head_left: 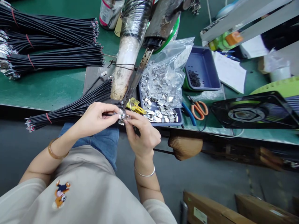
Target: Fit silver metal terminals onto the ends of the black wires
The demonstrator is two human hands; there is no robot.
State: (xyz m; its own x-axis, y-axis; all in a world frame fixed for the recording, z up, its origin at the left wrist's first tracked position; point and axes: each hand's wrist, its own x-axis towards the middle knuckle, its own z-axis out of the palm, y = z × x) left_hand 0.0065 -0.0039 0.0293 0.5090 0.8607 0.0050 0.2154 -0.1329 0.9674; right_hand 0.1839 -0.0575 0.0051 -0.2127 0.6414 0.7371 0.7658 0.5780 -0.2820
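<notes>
My left hand (pixel 100 119) is closed, thumb and forefinger pinched at a small silvery USB connector (pixel 125 116). From the other side, the fingertips of my right hand (pixel 143 132) pinch the same connector; its finer details are too small to make out. Just behind the fingers lies a bundle of black cables (pixel 77 104), bound with a red band and reaching under my left hand. A soldering iron (pixel 137 76) points down toward my fingertips beside a white, dirty-tipped tube (pixel 122 68). A blue tray (pixel 179 119) of loose metal connector shells (pixel 161 102) lies to the right.
More banded black cable bundles (pixel 58 57) lie at the back left. To the right are orange-handled scissors (pixel 199 109), blue-handled pliers (pixel 188 113), a blue bin (pixel 210 74) with small black parts and a black fan (pixel 254 113). Cardboard boxes (pixel 210 208) stand on the floor.
</notes>
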